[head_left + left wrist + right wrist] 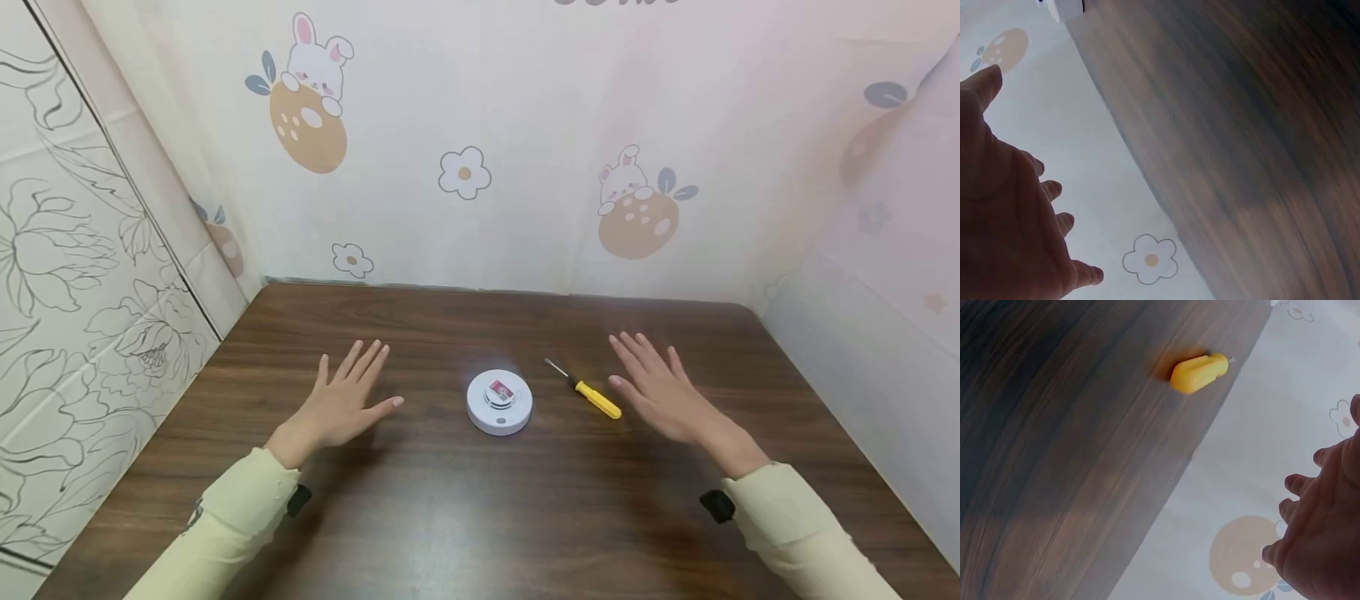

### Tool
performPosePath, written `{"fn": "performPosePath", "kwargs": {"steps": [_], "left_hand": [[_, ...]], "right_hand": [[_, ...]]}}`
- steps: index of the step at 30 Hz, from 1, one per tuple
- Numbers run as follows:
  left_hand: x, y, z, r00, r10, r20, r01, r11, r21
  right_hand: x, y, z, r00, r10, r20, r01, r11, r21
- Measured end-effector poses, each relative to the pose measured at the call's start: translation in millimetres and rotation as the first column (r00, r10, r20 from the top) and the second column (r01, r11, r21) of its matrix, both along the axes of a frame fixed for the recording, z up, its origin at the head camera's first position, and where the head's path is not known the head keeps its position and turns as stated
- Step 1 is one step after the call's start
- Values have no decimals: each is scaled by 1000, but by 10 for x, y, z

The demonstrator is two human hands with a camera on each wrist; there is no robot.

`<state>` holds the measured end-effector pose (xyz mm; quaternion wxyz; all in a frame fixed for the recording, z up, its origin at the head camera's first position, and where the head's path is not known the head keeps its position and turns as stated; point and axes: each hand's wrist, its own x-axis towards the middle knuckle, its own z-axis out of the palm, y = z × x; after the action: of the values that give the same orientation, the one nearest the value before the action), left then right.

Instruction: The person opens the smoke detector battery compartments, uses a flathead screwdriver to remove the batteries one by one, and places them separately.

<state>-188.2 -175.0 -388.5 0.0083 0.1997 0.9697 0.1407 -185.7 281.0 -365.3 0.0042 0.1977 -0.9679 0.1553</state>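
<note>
A round white smoke detector (500, 417) with a red label on its raised centre lies on the table between my hands. To its right is a screwdriver (596, 398) with a yellow handle, its metal tip pointing away and to the left. My left hand (337, 407) hovers left of the detector, fingers straight and spread, holding nothing. On the other side my right hand (663, 392) is also spread flat, its thumb near the screwdriver's handle. In the right wrist view the yellow handle (1197, 374) shows apart from the fingers.
Both hands are over a dark wood-grain table (450, 508). A pale curtain (525, 100) printed with rabbits and flowers hangs along the table's far edge. Flower-patterned fabric (67, 275) covers the left side, and more pale cloth (862, 367) hangs at the right.
</note>
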Motion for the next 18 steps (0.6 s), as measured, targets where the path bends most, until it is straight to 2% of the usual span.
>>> {"fn": "performPosePath", "kwargs": {"steps": [10,18], "left_hand": [[-27,99,-48,1000,-13,13,12,1000,29],[-33,206,-84,999,-30,13,29,999,31]], "right_hand": [[-53,-198,-53,1000,27,7,-27,1000,0],[-53,-311,-127,999,42,19,-41,999,-36]]}}
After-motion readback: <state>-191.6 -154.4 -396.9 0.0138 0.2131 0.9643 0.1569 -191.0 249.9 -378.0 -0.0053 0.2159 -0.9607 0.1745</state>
